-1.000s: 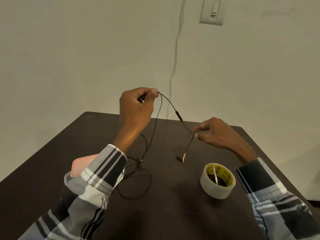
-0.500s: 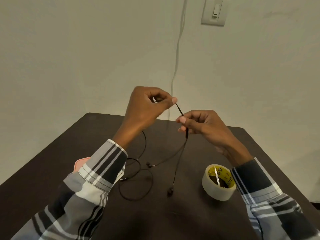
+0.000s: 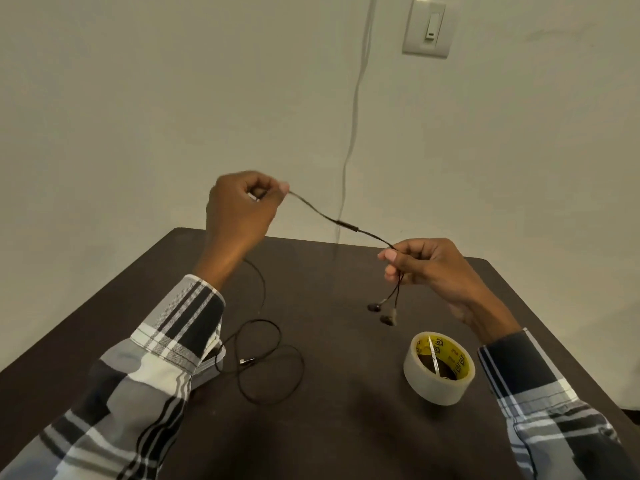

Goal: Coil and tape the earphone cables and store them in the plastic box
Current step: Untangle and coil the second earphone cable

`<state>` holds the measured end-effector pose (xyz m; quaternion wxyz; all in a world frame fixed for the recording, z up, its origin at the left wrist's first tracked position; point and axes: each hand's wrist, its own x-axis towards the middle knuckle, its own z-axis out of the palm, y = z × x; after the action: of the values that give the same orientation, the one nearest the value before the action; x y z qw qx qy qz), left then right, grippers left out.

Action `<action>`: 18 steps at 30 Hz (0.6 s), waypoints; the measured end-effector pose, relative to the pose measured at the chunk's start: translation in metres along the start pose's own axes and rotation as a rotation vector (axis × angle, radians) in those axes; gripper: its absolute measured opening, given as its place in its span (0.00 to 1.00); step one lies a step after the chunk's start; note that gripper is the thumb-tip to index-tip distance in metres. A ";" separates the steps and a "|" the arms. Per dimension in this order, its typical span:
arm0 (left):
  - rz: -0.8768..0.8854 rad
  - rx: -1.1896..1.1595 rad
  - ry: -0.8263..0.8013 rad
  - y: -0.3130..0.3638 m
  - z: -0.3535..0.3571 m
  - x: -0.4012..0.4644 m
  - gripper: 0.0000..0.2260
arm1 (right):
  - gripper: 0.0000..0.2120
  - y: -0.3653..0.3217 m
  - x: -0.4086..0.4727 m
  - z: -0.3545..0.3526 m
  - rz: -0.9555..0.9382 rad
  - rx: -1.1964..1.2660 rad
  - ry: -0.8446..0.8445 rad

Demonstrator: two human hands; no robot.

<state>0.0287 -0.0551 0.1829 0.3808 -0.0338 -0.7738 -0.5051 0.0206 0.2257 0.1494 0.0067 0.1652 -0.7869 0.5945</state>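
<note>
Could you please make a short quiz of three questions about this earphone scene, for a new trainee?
1. True or false: the roll of tape lies on the table, untouched.
2. Which hand has the two earbuds hanging below it? A) left hand B) right hand
3. Fill in: the rest of the earphone cable lies in loose ____ on the table.

Key: 1. true. 2. B; both hands pinch the cable, with the inline remote between them. 3. loops.

earbuds (image 3: 381,313) blurred, box hidden behind left sleeve (image 3: 166,341)
</note>
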 end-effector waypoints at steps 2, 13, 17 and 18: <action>-0.076 0.202 -0.140 -0.021 0.002 -0.007 0.05 | 0.10 -0.002 0.000 -0.003 -0.008 0.015 0.014; 0.038 -0.098 -0.605 -0.001 0.059 -0.061 0.15 | 0.11 -0.013 0.002 0.017 -0.056 0.024 -0.106; 0.057 -0.100 -0.536 0.006 0.058 -0.056 0.07 | 0.13 -0.014 -0.002 0.007 -0.056 0.000 -0.104; 0.053 -0.109 -0.512 0.006 0.056 -0.053 0.07 | 0.14 -0.014 -0.003 0.004 -0.050 -0.001 -0.112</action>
<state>0.0378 0.0106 0.1428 0.1832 -0.2012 -0.8156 -0.5107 0.0278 0.2198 0.1604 -0.0225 0.2179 -0.7821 0.5835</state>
